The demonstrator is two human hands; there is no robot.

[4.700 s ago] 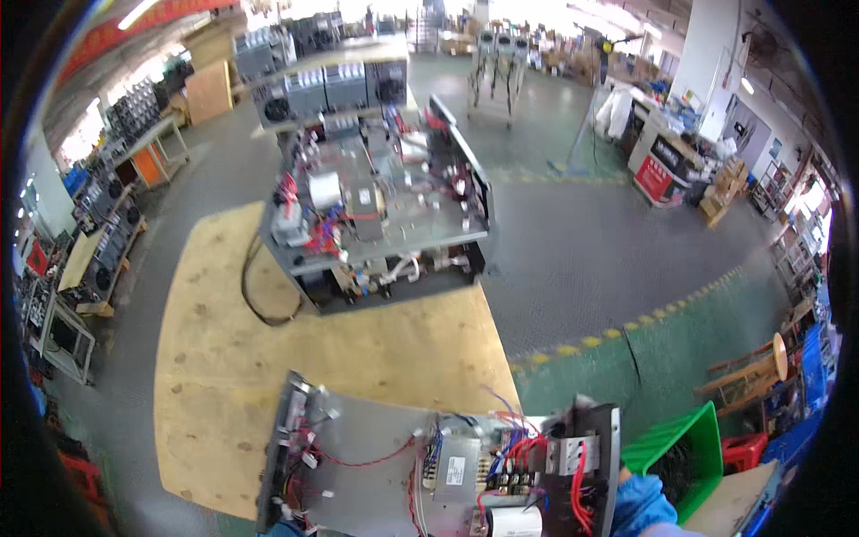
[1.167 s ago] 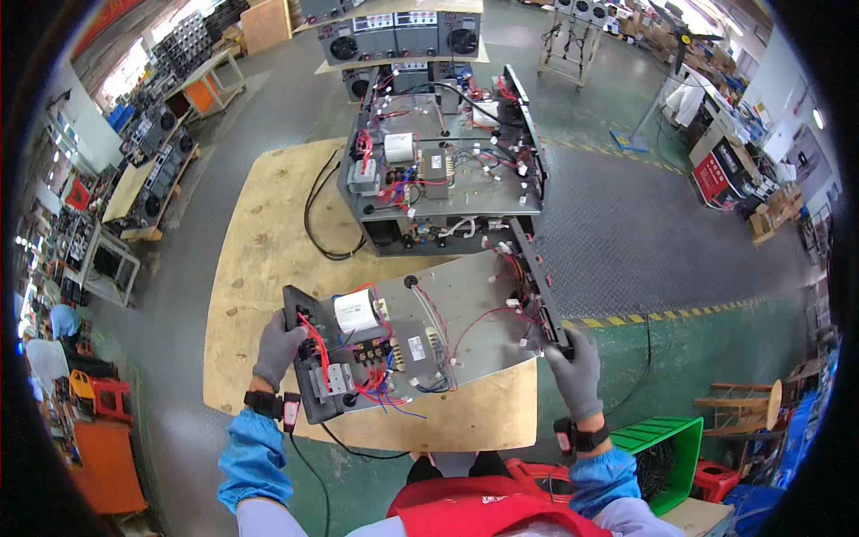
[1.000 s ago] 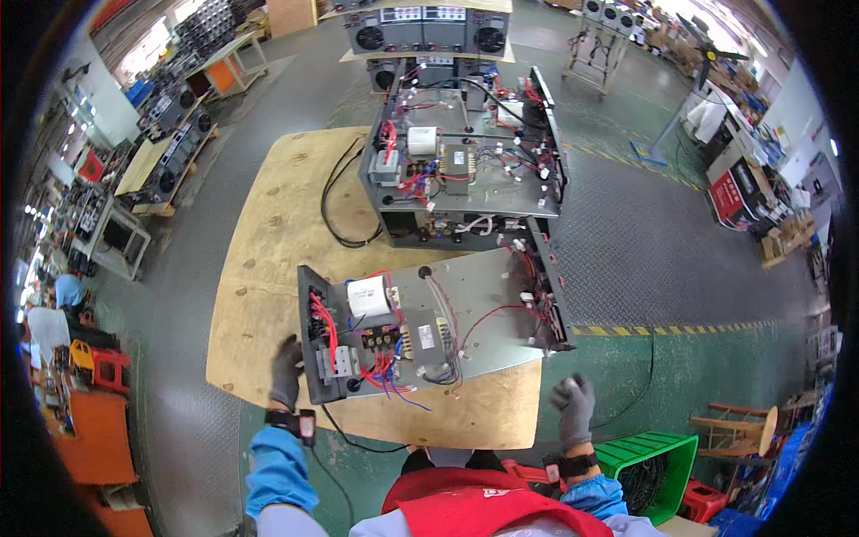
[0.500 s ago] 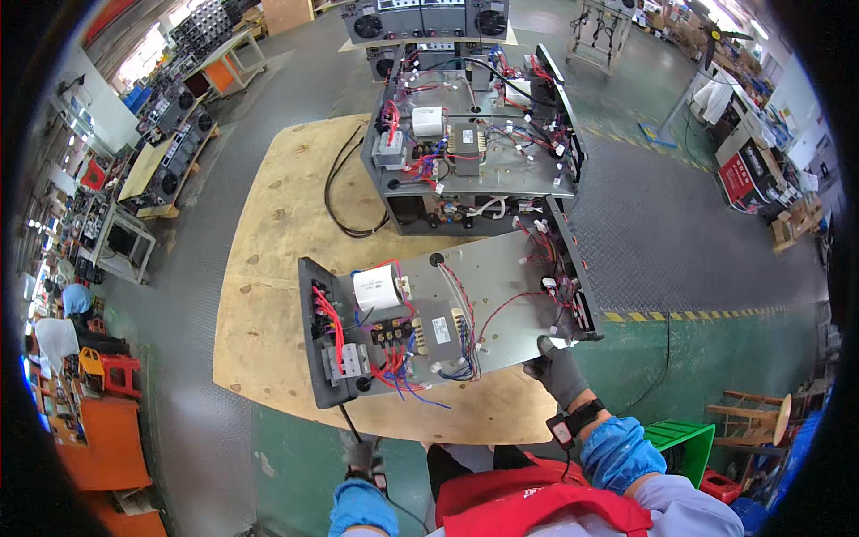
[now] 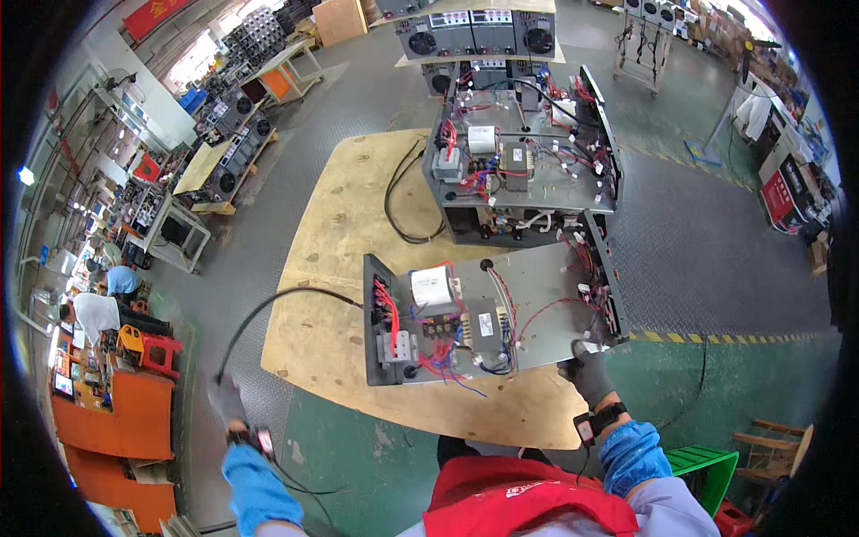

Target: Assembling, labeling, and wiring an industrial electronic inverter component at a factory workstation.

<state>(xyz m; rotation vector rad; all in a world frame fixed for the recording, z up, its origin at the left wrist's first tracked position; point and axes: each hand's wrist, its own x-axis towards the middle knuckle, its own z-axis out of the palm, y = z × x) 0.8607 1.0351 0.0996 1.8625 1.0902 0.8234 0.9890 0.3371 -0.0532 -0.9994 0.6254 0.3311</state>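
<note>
A metal case, open on top, sits on the near half of a wooden board, in front of the person and a little askew. The left hand, blurred by motion, is out to the left, past the board's edge, and appears closed around a black cable that arcs over to the case's left end panel. The right hand touches the case's near edge by the right corner, its fingers curled; whether it grips or only steadies, I cannot tell. As for progress, the white cylinder and the transformer are already seated on the plate, and much of the wiring is in place. The work looks part-done: a blue wire hangs loose over the near edge, white plugs stand free at the right end, and no cover is on. A second case, similarly fitted out and also uncovered, stands just behind.
</note>
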